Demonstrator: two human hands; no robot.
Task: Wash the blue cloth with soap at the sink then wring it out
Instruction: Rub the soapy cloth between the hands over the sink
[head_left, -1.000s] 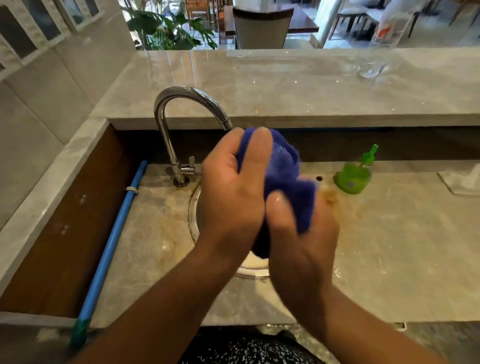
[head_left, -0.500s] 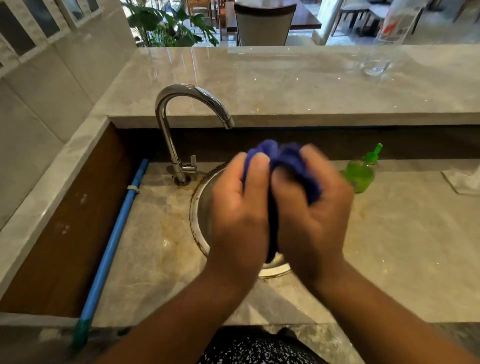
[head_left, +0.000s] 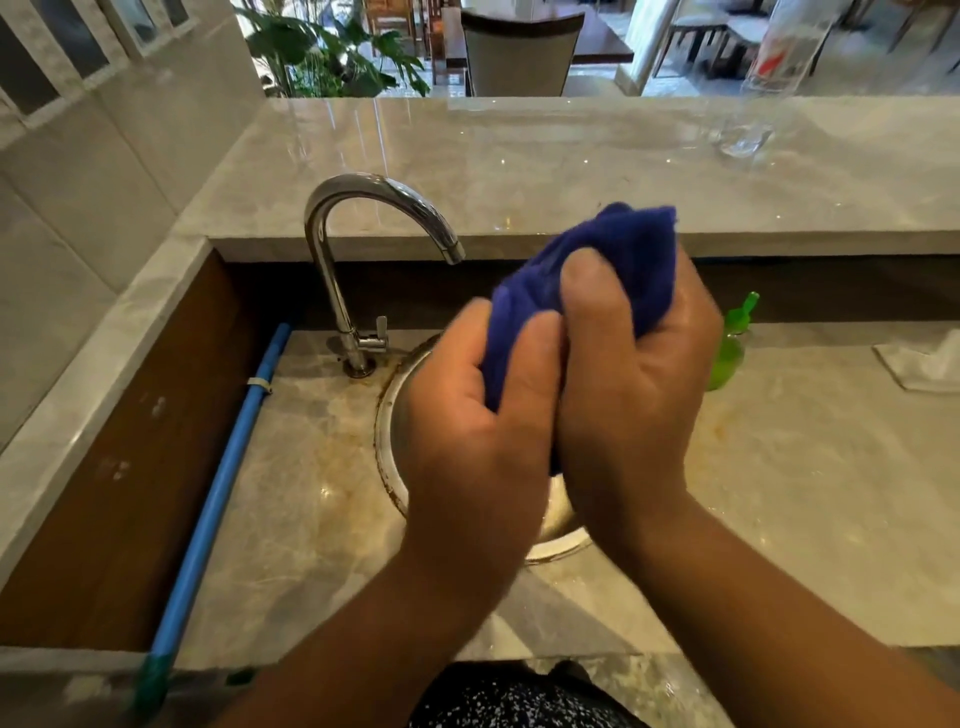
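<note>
together over the sink (head_left: 387, 415), both hands, left (head_left: 478, 431) and right (head_left: 631, 379), clench the bunched blue cloth (head_left: 618, 260)

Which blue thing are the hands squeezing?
The cloth, bunched between the left hand and right hand over the sink. The pipe lies untouched at the far left.

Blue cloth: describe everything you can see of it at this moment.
The blue cloth is a deep blue, soft, fuzzy-looking fabric, bunched into a crumpled wad. The left hand and right hand grip it together, fingers curled round it, above the round metal sink. Its upper part sticks out above the fingers with one loose edge showing; a dark strip shows low between the palms. No suds or dripping water can be made out, and it touches nothing but the hands.
</note>
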